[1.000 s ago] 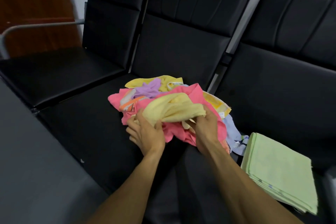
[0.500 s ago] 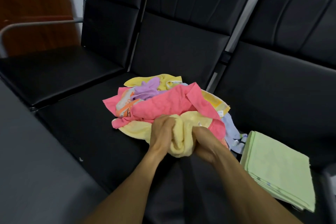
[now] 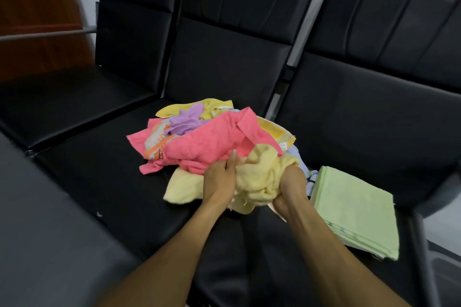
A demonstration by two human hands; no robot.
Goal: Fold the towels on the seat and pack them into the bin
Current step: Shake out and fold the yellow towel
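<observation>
Gripping pale yellow towel point(image 3: 259, 179), both hands point(image 3: 219, 179)

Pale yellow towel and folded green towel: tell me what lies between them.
In the head view, the right hand gripping the pale yellow towel sits between it and the folded green towel, with a light blue towel behind.

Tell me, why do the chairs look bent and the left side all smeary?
Head view: the wide-angle lens curves the black seats toward the edges; the grey surface at lower left and the wooden furniture are smeared by blur; the pale yellow towel and both hands, left hand and right hand, look fairly sharp; soft light gleams on the seat cushions.
</observation>
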